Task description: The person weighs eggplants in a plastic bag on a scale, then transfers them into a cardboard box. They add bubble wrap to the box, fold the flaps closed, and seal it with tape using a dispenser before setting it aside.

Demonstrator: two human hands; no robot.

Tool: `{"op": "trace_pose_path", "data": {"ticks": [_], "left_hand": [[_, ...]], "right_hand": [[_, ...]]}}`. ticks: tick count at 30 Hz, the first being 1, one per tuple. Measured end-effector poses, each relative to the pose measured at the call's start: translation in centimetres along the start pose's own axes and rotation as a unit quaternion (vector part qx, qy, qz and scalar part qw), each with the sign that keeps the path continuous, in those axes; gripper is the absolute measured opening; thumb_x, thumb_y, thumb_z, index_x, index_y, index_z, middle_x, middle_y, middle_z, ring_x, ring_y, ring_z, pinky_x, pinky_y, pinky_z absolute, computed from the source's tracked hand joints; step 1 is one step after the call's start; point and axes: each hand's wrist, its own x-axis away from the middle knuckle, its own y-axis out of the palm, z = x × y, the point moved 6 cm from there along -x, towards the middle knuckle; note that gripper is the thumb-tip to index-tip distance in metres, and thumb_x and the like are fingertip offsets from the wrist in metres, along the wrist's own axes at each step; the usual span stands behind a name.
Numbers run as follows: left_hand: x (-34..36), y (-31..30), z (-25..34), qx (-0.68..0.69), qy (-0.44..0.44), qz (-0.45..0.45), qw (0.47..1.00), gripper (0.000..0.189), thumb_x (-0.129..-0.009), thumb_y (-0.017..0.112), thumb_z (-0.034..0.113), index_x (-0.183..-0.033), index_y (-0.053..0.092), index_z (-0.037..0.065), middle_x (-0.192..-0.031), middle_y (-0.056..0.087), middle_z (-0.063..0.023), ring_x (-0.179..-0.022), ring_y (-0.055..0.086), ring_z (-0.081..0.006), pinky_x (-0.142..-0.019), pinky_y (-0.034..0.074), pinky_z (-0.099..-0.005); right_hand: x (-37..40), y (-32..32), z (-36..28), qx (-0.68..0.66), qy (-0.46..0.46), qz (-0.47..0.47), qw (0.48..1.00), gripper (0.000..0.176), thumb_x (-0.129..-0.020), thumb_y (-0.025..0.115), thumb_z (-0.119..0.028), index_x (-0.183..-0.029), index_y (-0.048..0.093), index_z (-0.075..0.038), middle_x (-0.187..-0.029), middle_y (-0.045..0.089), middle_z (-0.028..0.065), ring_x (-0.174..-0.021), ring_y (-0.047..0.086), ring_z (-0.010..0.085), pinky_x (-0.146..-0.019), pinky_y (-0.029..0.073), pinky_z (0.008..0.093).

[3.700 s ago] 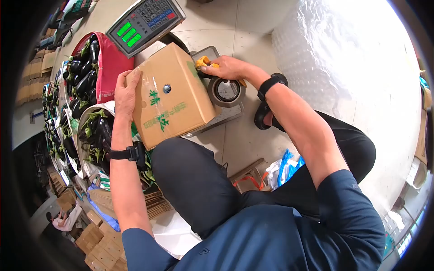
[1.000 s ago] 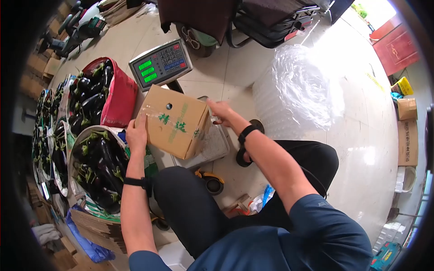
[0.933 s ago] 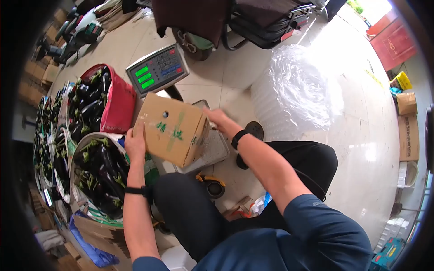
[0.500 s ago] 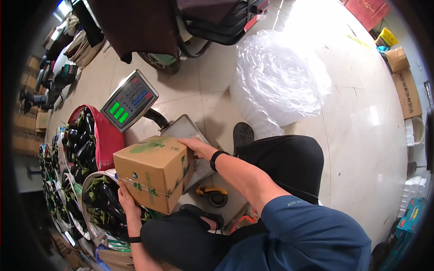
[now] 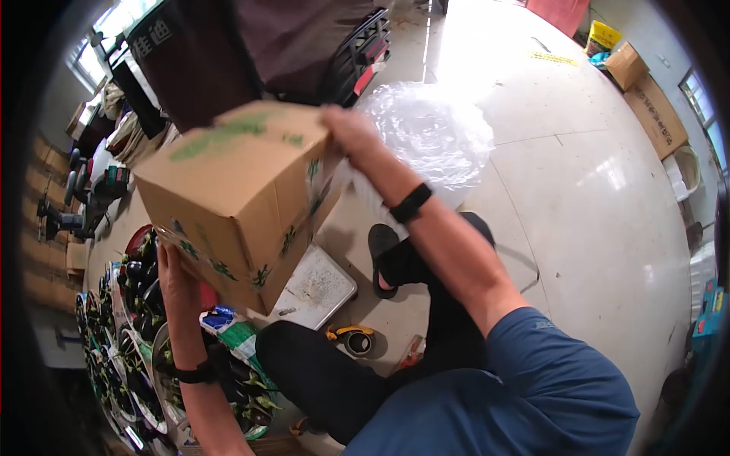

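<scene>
A closed cardboard box (image 5: 220, 182) with green print is held up in the air, tilted, above a weighing scale's metal platform (image 5: 323, 287). My right hand (image 5: 353, 137) grips its far right upper edge, blurred by motion. At the near left, my left hand (image 5: 176, 277) supports the lower edge, its fingers partly hidden behind the carton. The box covers the scale's display. Below it to the left are sacks of eggplants (image 5: 141, 285).
A bubble wrap roll (image 5: 433, 137) stands beyond my right forearm. A yellow tape dispenser (image 5: 353, 339) lies on the floor between my legs. A covered vehicle (image 5: 198, 61) is at the top left. Cardboard boxes (image 5: 654, 114) line the right wall.
Both hands have raised the box off the scale, so it looks larger and higher. The scale's platform is now uncovered and its display hidden. The view has shifted, and my legs have moved.
</scene>
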Motion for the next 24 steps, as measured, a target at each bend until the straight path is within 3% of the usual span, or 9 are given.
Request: {"op": "trace_pose_path", "data": {"ticks": [2,6,11,13,14,17,18,22,24], "left_hand": [[0.7,6.2,2.3,0.054,0.040,-0.051,0.996,0.056,-0.107,0.053,0.042,-0.147,0.043,0.004,-0.141,0.056,-0.0112,-0.125,0.059,-0.0235,-0.102,0.051,-0.0371],[2.5,17.9,2.8,0.036,0.056,-0.179,0.981,0.051,-0.106,0.057,0.035,-0.147,0.041,0.010,-0.130,0.060,-0.0066,-0.118,0.063,-0.0188,-0.092,0.057,-0.0342],[5.1,34.9,-1.1,-0.014,-0.065,-0.310,0.948,0.054,-0.101,0.066,0.027,-0.148,0.041,0.012,-0.122,0.064,-0.0095,-0.106,0.067,-0.0190,-0.084,0.060,-0.0357],[5.5,39.3,-4.3,-0.011,-0.127,-0.351,0.928,0.053,-0.103,0.064,0.033,-0.146,0.042,0.011,-0.109,0.068,-0.0055,-0.096,0.069,-0.0145,-0.080,0.060,-0.0354],[5.6,40.7,-7.5,-0.014,-0.162,-0.391,0.906,0.056,-0.101,0.066,0.033,-0.146,0.042,0.010,-0.111,0.067,-0.0058,-0.098,0.068,-0.0153,-0.079,0.061,-0.0361],[8.1,45.1,-11.5,-0.102,-0.245,-0.438,0.859,0.071,-0.097,0.072,0.034,-0.152,0.036,0.009,-0.128,0.061,-0.0115,-0.110,0.066,-0.0209,-0.076,0.062,-0.0381],[8.8,46.4,-11.8,-0.170,-0.244,-0.478,0.826,0.073,-0.097,0.072,0.033,-0.154,0.033,0.009,-0.130,0.060,-0.0136,-0.110,0.066,-0.0238,-0.073,0.063,-0.0389],[9.6,49.1,-15.6,-0.245,-0.313,-0.537,0.744,0.071,-0.098,0.070,0.030,-0.155,0.032,0.012,-0.135,0.058,-0.0166,-0.114,0.064,-0.0262,-0.073,0.065,-0.0404],[9.5,50.6,-19.1,-0.228,-0.350,-0.587,0.694,0.075,-0.098,0.070,0.031,-0.157,0.028,0.014,-0.139,0.056,-0.0152,-0.121,0.061,-0.0302,-0.071,0.066,-0.0420]], "right_hand": [[2.1,-9.5,-4.7,-0.096,-0.290,0.045,0.951,0.046,-0.100,0.053,-0.039,-0.129,0.065,-0.005,-0.120,0.064,0.0126,-0.107,0.062,0.0255,-0.087,0.054,0.0444],[9.5,-23.3,-7.2,-0.532,-0.154,-0.054,0.831,0.035,-0.107,0.050,-0.029,-0.127,0.061,-0.003,-0.124,0.066,0.0102,-0.108,0.066,0.0249,-0.090,0.057,0.0396],[16.0,-32.7,7.7,-0.081,-0.319,0.117,0.937,0.046,-0.104,0.059,-0.025,-0.142,0.051,-0.001,-0.137,0.061,0.0105,-0.121,0.060,0.0216,-0.100,0.054,0.0360],[21.0,-34.4,15.5,-0.559,-0.133,-0.051,0.817,0.055,-0.102,0.061,-0.015,-0.152,0.040,-0.005,-0.152,0.049,0.0098,-0.135,0.051,0.0214,-0.112,0.046,0.0387],[23.4,-36.2,21.6,-0.344,-0.182,0.040,0.920,0.055,-0.106,0.053,-0.032,-0.154,0.038,-0.008,-0.154,0.048,0.0075,-0.137,0.051,0.0210,-0.113,0.045,0.0398],[31.1,-35.6,30.9,-0.666,-0.042,0.017,0.745,0.054,-0.109,0.041,-0.041,-0.154,0.039,-0.010,-0.155,0.049,0.0076,-0.140,0.047,0.0219,-0.115,0.042,0.0419],[33.9,-36.7,35.8,-0.273,-0.068,0.193,0.940,0.057,-0.106,0.054,-0.034,-0.155,0.038,-0.010,-0.158,0.044,0.0082,-0.144,0.041,0.0224,-0.120,0.034,0.0421],[37.5,-33.6,32.0,-0.249,-0.023,0.197,0.948,0.082,-0.089,0.079,-0.031,-0.156,0.036,-0.010,-0.160,0.040,0.0087,-0.148,0.034,0.0245,-0.124,0.024,0.0408],[37.9,-34.2,34.6,-0.639,0.031,0.078,0.764,0.074,-0.103,0.041,-0.057,-0.161,0.025,-0.014,-0.161,0.039,0.0119,-0.150,0.035,0.0278,-0.122,0.031,0.0494]]}}
